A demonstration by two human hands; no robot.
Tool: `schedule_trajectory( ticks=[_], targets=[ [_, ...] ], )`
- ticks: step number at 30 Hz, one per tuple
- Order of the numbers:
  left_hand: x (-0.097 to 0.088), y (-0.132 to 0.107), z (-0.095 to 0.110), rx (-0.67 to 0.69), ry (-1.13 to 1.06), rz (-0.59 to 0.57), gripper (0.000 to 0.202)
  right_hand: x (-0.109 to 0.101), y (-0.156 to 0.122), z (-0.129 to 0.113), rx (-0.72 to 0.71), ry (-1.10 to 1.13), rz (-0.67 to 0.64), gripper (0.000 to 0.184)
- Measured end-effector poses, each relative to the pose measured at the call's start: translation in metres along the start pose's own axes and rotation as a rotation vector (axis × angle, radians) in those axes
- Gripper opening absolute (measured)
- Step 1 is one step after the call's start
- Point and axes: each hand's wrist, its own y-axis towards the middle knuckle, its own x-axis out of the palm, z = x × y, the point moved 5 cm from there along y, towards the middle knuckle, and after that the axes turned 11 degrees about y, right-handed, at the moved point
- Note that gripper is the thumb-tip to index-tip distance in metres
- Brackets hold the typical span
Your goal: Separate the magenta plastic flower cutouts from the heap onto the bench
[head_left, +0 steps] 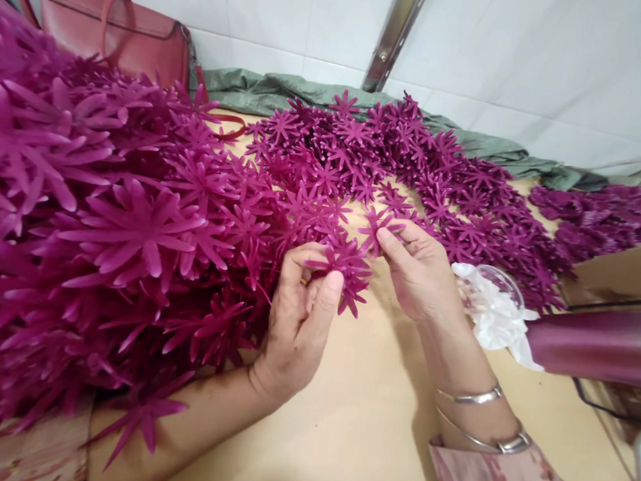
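Observation:
Between the thumb and fingers of my left hand [305, 318] is a small stack of magenta artificial flower petals [346, 264], star-shaped with narrow lobes. My right hand [417, 269] pinches a single magenta petal piece [374, 230] just to the right of that stack. Against my left forearm lies a big heap of the same petal pieces [140, 231], filling the left side. One loose petal piece [142, 416] rests over my left wrist area. Beyond both hands, a darker purple pile of petal pieces [357, 146] spreads across the table [348, 425].
A red handbag [114, 31] stands at the back left against the tiled wall. Green cloth [289, 90] runs along the table's back edge. To the right are a clear round dish [501, 284], white petals [494, 318], a shiny purple cylinder [600, 339] and a cardboard box [635, 271].

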Motion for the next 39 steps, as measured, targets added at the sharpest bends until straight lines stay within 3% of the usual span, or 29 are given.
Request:
schedule_trajectory(
  ticks=[4,6,9,13,17,20,23,25,28,34,37,39],
  targets=[
    [-0.001,-0.002,0.007,0.143,0.060,0.020,0.028,0.021,-0.011,-0.009,-0.016,-0.249,-0.361,0.016],
    [-0.002,-0.004,0.009,0.186,0.130,0.037,0.035,0.025,-0.014,-0.012,-0.026,-0.297,-0.415,0.018],
    [-0.002,-0.007,0.014,0.284,0.228,0.036,0.039,0.023,-0.011,-0.015,-0.064,-0.271,-0.355,0.016],
    [-0.001,-0.013,0.024,0.396,0.305,-0.050,0.041,-0.005,0.001,-0.009,-0.120,-0.160,-0.013,0.011],
    [0.002,-0.015,0.032,0.450,0.341,-0.196,0.035,-0.035,0.007,-0.002,-0.194,-0.411,0.232,0.013],
    [0.012,-0.017,0.035,0.487,0.258,-0.405,0.026,-0.045,0.009,-0.003,-0.286,-0.752,0.252,0.017],
    [0.026,-0.026,0.036,0.573,0.222,-0.671,0.022,-0.047,0.007,0.001,-0.313,-1.043,0.192,0.020],
    [0.034,-0.034,0.031,0.618,0.269,-0.812,0.021,-0.046,0.005,0.006,-0.281,-1.174,0.155,0.023],
    [0.041,-0.042,0.019,0.612,0.422,-0.931,0.024,-0.041,0.001,0.010,-0.244,-1.249,0.109,0.026],
    [0.041,-0.039,0.007,0.479,0.618,-0.939,0.033,-0.029,0.003,0.002,-0.271,-1.221,0.068,0.020],
    [0.039,-0.035,0.007,0.414,0.631,-0.874,0.032,-0.031,0.004,-0.012,-0.323,-1.173,0.162,0.021],
    [0.037,-0.033,0.004,0.368,0.616,-0.804,0.035,-0.033,0.001,-0.025,-0.405,-1.058,0.295,0.019]
  ],
)
